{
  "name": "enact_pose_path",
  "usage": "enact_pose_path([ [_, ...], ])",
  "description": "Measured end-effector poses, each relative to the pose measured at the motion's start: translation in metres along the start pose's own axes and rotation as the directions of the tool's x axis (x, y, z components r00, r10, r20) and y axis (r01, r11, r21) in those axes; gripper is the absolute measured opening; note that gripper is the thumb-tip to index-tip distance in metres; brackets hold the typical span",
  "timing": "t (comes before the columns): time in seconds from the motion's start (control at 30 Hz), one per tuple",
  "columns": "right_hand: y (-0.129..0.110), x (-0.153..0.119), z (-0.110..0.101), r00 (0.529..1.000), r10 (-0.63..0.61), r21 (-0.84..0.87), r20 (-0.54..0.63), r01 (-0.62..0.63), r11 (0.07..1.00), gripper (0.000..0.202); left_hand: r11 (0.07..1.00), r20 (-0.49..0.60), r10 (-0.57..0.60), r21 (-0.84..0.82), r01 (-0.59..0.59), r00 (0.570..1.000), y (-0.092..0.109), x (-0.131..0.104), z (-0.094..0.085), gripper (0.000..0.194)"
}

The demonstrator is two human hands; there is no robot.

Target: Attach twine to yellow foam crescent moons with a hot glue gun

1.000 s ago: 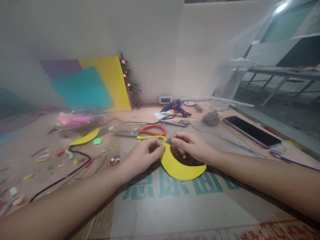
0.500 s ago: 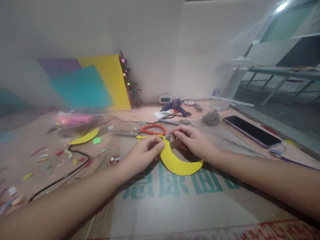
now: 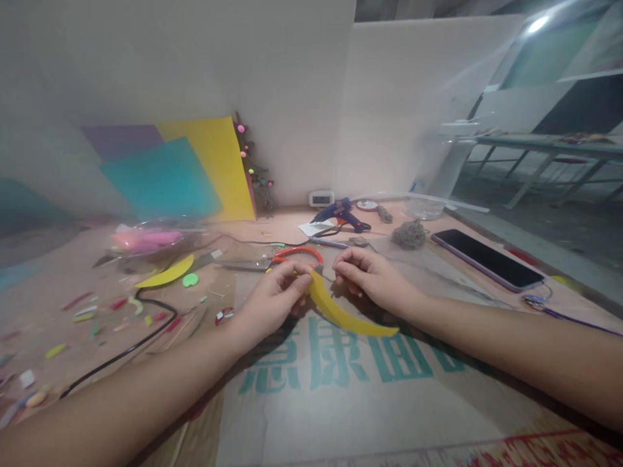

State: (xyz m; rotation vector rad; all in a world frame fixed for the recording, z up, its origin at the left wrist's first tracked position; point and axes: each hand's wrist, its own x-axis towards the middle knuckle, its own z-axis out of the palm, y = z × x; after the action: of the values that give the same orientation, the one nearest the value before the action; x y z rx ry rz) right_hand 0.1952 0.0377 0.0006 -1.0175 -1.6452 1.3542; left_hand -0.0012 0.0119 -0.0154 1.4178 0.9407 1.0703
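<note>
The left hand [image 3: 277,295] pinches the yellow paper [image 3: 341,314] by one tip; the right hand [image 3: 372,275] curls nearby, its hold unclear.

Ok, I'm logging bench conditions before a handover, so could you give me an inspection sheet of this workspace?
Surface: pinkish tabletop; a pale sheet printed with teal characters lies under the hands.
Work items: yellow crescent, tilted; scissors lying just behind the hands.
Clutter: small coloured scraps scattered at left; glue gun, yarn ball and phone toward the back and right.
Hands: left hand pinches the crescent's upper end; right hand is beside it, fingers curled, whether holding anything unclear.
Cables: black cable winds past the scraps; purple cord lies by the phone.
Surroundings: pale wall behind, coloured sheets upright before it; another table farther off at right.
</note>
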Motion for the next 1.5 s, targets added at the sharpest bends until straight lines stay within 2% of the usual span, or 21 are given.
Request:
enact_pose_path([
  [0.1,0.0034,0.0013,-0.0014,0.999,-0.044,-0.003,0.028,0.044,0.999,0.019,1.0,-0.032,-0.006,0.019,0.006,0.999,0.0036,-0.0012,0.0012,0.035],
  [0.2,0.0066,0.0017,-0.0032,0.993,-0.047,-0.012,0.108,0.048,0.999,0.022,0.997,-0.005,0.023,0.075,-0.023,1.0,0.0059,-0.0041,0.0023,0.027],
  [0.33,0.006,-0.0007,-0.0042,0.957,0.013,-0.082,0.289,0.012,0.997,0.036,0.957,0.011,0.166,0.241,-0.164,0.986,0.0086,-0.0065,0.0014,0.008],
  [0.47,0.0015,-0.0036,-0.0007,0.919,0.043,-0.103,0.392,-0.002,0.995,0.027,0.904,0.029,0.278,0.331,-0.272,0.96,0.0073,-0.0055,-0.001,0.009],
  [0.57,0.0002,-0.0045,0.0022,0.932,0.044,-0.041,0.359,-0.031,0.999,0.02,0.937,0.039,0.218,0.271,-0.22,0.975,0.0041,-0.0047,-0.0008,0.013],
  [0.7,0.002,-0.0041,0.0011,0.974,0.114,-0.001,0.196,-0.116,0.993,0.028,0.984,0.065,-0.001,0.177,-0.01,0.998,0.0029,-0.0047,0.0008,0.018],
  [0.8,0.0041,-0.0033,-0.001,0.988,0.094,-0.007,0.122,-0.094,0.996,0.033,0.981,0.097,-0.029,0.194,0.01,0.995,0.004,-0.0048,0.0008,0.02],
  [1.03,0.0062,-0.0056,0.0006,0.982,0.092,-0.088,0.163,-0.078,0.993,0.03,0.941,0.04,-0.021,0.338,0.007,0.999,0.0028,-0.0037,0.0,0.032],
  [1.27,0.0001,-0.0077,0.0024,0.975,0.046,-0.129,0.215,-0.018,0.991,0.034,0.946,0.038,-0.004,0.323,-0.009,0.999,0.0025,-0.002,-0.0001,0.028],
  [1.5,0.0021,-0.0073,0.0001,0.958,0.108,-0.193,0.267,-0.056,0.98,0.034,0.95,0.025,-0.019,0.311,0.01,1.0,0.0021,-0.002,0.0001,0.029],
])
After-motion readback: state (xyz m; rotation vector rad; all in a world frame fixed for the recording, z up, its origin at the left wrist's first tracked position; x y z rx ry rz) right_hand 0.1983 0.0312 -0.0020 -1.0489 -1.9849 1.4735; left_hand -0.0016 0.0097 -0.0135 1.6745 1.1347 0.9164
